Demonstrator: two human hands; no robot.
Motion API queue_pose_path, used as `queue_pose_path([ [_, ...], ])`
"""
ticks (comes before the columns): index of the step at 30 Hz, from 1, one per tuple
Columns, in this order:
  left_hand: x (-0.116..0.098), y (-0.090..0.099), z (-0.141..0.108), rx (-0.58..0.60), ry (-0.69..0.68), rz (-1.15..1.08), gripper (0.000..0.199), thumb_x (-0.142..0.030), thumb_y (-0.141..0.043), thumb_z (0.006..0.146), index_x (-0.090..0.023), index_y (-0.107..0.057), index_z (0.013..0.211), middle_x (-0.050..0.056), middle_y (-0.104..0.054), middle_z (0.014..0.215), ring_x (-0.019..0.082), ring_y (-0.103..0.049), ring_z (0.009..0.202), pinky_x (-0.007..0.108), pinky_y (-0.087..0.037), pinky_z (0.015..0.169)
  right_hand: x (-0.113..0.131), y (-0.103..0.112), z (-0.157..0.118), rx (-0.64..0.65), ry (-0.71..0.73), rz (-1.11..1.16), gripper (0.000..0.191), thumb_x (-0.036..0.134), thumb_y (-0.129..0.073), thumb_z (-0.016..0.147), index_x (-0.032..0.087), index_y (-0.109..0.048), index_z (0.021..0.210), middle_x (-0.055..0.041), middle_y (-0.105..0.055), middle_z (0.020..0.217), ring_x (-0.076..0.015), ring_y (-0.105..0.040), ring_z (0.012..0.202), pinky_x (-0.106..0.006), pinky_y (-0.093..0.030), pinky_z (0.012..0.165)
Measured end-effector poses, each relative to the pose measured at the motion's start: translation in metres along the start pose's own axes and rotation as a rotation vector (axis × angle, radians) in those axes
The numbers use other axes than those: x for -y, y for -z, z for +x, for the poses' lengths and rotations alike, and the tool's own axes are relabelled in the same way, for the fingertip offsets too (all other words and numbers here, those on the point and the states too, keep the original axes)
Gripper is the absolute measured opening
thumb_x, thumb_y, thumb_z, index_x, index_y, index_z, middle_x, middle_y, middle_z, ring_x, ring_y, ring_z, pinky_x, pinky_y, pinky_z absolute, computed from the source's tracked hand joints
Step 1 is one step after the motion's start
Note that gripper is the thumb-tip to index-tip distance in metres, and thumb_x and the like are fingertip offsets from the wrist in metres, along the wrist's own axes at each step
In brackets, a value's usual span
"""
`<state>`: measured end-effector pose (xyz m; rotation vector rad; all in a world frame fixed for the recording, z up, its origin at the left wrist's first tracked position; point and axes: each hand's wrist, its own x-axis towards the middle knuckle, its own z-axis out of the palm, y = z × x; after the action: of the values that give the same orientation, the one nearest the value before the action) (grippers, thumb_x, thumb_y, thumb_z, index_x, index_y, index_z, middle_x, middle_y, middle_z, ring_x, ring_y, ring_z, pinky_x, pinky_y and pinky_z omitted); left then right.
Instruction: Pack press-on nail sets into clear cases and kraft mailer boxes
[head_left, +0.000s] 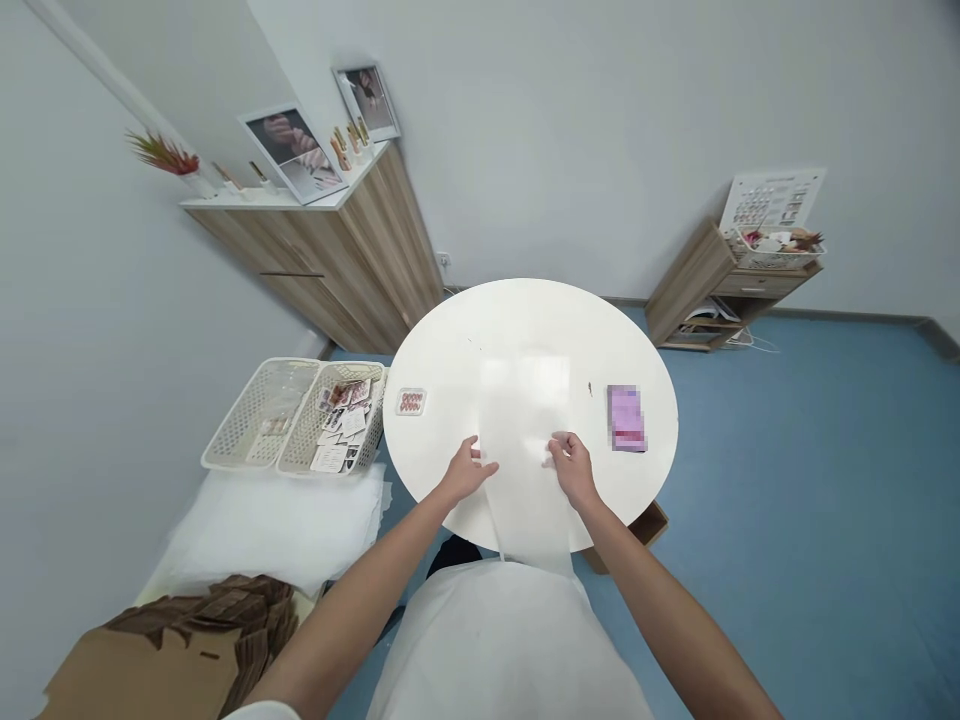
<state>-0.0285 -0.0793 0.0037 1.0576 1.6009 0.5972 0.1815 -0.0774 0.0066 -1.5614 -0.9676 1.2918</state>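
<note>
A thin, translucent white packing sheet (525,510) lies lengthwise on the round white table (442,340), its near end hanging over the edge against my white apron. At the sheet's left edge is my left hand (469,470), thumb and fingers apart. My right hand (574,470) is at the right edge, thumb and forefinger pinched together on the sheet. A small clear case of reddish press-on nails (411,402) rests on the left of the table. Over on the right lies a purple packet (626,418), its print blurred out. A tiny dark item (590,389) is near it.
Left of the table, a white basket (300,470) holds cards and small packs. Below it are stacked white sheets (277,525) and folded brown cardboard boxes (150,665). A wooden cabinet (390,240) stands behind left, a small shelf unit (690,285) behind right.
</note>
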Motion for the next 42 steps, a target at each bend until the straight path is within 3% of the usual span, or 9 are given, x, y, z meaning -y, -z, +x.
queue_pose_path([
  [5,0.03,-0.011,0.013,-0.003,0.077,0.098,0.043,-0.02,-0.055,0.069,-0.013,-0.047,0.111,0.004,-0.057,0.081,0.014,-0.056,0.073,0.026,-0.042,0.069,-0.017,0.001,0.023,-0.005,-0.071,-0.069,0.042,0.048,-0.045,0.074,0.018,-0.047,0.105,-0.0072,-0.058,0.095,-0.0167,-0.062,0.066,-0.037,-0.048,0.068],
  [10,0.038,-0.004,0.024,-0.028,0.083,0.11,0.039,-0.02,-0.055,0.069,-0.015,-0.049,0.106,0.002,-0.057,0.075,0.015,-0.056,0.074,0.027,-0.041,0.069,-0.04,0.007,0.035,-0.088,-0.068,-0.251,0.064,0.044,-0.046,0.072,0.019,-0.028,0.128,-0.0146,-0.047,0.117,-0.0237,-0.059,0.091,-0.04,-0.047,0.076],
  [14,0.041,0.001,0.034,-0.049,0.071,0.147,0.037,-0.019,-0.055,0.068,-0.015,-0.05,0.105,0.003,-0.057,0.076,0.017,-0.056,0.078,0.028,-0.041,0.071,-0.052,0.005,0.012,-0.133,0.155,-0.496,0.071,0.036,-0.047,0.073,0.021,-0.015,0.136,-0.012,-0.028,0.136,-0.0256,-0.033,0.123,-0.044,-0.035,0.096],
  [16,0.043,0.002,0.039,-0.034,0.06,0.173,0.037,-0.019,-0.054,0.069,-0.015,-0.049,0.106,0.004,-0.058,0.079,0.017,-0.057,0.081,0.028,-0.041,0.073,-0.055,-0.001,-0.007,-0.04,0.162,-0.703,0.069,0.03,-0.045,0.075,0.02,-0.015,0.136,-0.0081,-0.021,0.141,-0.0231,-0.017,0.131,-0.043,-0.026,0.103],
  [22,0.041,0.008,0.04,-0.016,-0.118,0.495,0.053,-0.02,-0.046,0.074,-0.009,-0.034,0.124,0.016,-0.051,0.113,0.024,-0.048,0.106,0.035,-0.037,0.085,-0.066,-0.023,-0.052,0.407,-0.012,-1.155,0.068,0.02,-0.045,0.072,0.018,-0.022,0.135,-0.0047,-0.008,0.146,-0.0235,-0.005,0.134,-0.04,-0.019,0.104],
  [24,0.042,0.012,0.029,-0.021,-0.272,0.696,0.056,-0.021,-0.044,0.075,-0.012,-0.031,0.128,0.016,-0.04,0.128,0.026,-0.036,0.119,0.039,-0.031,0.093,-0.067,-0.027,-0.056,0.428,-0.047,-1.219,0.07,0.02,-0.045,0.071,0.017,-0.019,0.136,-0.0056,-0.005,0.146,-0.0234,-0.003,0.134,-0.04,-0.017,0.104],
  [30,0.064,0.022,-0.001,0.305,-0.621,1.099,0.052,-0.038,-0.042,0.078,-0.024,-0.036,0.129,0.006,-0.024,0.142,0.026,-0.013,0.131,0.046,-0.012,0.102,-0.068,-0.028,-0.062,0.403,-0.023,-1.258,0.075,0.021,-0.045,0.07,0.019,-0.012,0.138,-0.0027,0.005,0.146,-0.0239,0.003,0.133,-0.041,-0.012,0.105],
  [34,0.074,0.023,-0.001,0.373,-0.602,1.229,0.058,-0.043,-0.039,0.079,-0.024,-0.029,0.133,0.006,-0.017,0.144,0.028,-0.005,0.132,0.051,-0.01,0.101,-0.072,-0.024,-0.067,0.443,-0.042,-1.29,0.075,0.017,-0.045,0.068,0.021,-0.015,0.137,-0.0029,0.003,0.146,-0.0245,0.0,0.133,-0.043,-0.013,0.105],
  [42,0.072,0.022,0.006,0.281,-0.574,1.282,0.062,-0.044,-0.039,0.078,-0.023,-0.025,0.135,0.007,-0.013,0.145,0.028,-0.001,0.133,0.051,-0.009,0.102,-0.071,-0.012,-0.065,0.464,-0.048,-1.323,0.079,0.018,-0.045,0.066,0.017,-0.013,0.138,-0.005,0.001,0.146,-0.023,-0.002,0.134,-0.039,-0.017,0.104],
])
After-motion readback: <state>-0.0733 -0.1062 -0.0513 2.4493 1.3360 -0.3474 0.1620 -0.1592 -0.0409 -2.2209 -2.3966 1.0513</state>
